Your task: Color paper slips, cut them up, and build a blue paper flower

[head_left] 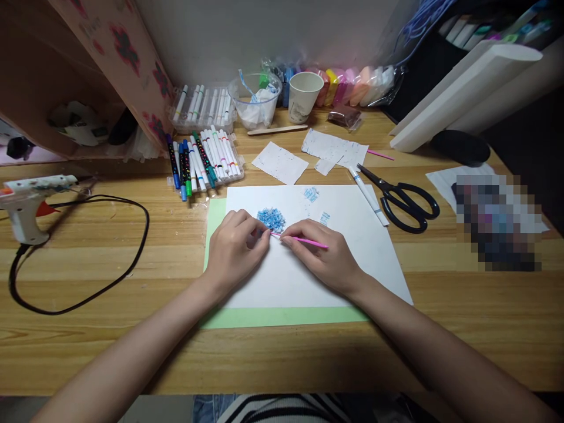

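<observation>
My right hand [326, 252] is closed in a pinch around a thin pink stick [308, 241], which slants left and slightly up. At the stick's left end, the thumb and forefinger of my left hand [238, 244] are pressed together; the exact tip is hidden in them. Just beyond my fingertips lies a round cluster of small blue-and-white pieces [270, 219]. It rests on a white sheet of paper [370, 264] that overlaps a light green sheet [282, 317]. Blue marker strokes [311, 194] show on the white sheet above my right hand.
Black-handled scissors [403, 202] and a white marker [369, 197] lie at the right. Paper scraps [281, 163], markers [207, 155], a paper cup [305, 94] and a clear plastic cup [255, 103] stand behind. A corded glue gun [33, 205] is at the left.
</observation>
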`<move>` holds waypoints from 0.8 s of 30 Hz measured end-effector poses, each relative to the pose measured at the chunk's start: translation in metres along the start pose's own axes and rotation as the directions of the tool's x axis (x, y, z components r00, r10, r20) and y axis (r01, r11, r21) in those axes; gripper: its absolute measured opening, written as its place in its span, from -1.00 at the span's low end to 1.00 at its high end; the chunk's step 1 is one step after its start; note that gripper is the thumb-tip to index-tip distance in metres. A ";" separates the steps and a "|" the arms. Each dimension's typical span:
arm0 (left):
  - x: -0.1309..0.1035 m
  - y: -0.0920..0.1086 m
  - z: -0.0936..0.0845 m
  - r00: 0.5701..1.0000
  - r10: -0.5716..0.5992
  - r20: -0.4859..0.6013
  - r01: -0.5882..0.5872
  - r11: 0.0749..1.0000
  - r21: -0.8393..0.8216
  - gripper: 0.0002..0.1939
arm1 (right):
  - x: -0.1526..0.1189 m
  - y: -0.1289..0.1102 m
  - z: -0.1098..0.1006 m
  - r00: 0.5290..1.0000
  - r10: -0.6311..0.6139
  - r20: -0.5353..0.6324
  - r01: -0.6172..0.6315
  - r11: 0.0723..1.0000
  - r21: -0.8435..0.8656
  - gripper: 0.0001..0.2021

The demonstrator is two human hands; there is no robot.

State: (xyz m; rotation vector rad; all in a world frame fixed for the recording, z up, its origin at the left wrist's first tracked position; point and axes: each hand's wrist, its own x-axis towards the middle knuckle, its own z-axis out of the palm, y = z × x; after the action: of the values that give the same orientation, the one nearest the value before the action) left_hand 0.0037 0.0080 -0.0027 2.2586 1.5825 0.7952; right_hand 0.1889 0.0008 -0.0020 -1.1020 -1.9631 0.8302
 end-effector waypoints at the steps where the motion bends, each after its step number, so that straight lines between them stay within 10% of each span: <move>1: 0.000 0.000 0.000 1.000 0.000 0.003 0.000 1.000 0.000 -0.90 | 0.000 0.000 0.000 1.000 -0.002 0.003 0.002 1.000 -0.004 -0.92; 24: 0.012 -0.024 -0.003 0.981 -0.192 0.006 0.192 0.978 -0.078 -0.90 | 0.004 0.001 0.005 0.991 0.127 -0.040 -0.126 0.992 0.025 -0.90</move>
State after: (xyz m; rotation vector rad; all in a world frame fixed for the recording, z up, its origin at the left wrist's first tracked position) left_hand -0.0137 0.0275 -0.0097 2.0142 1.7075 0.7920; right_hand 0.1838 0.0043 -0.0041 -1.2304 -1.8606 0.8871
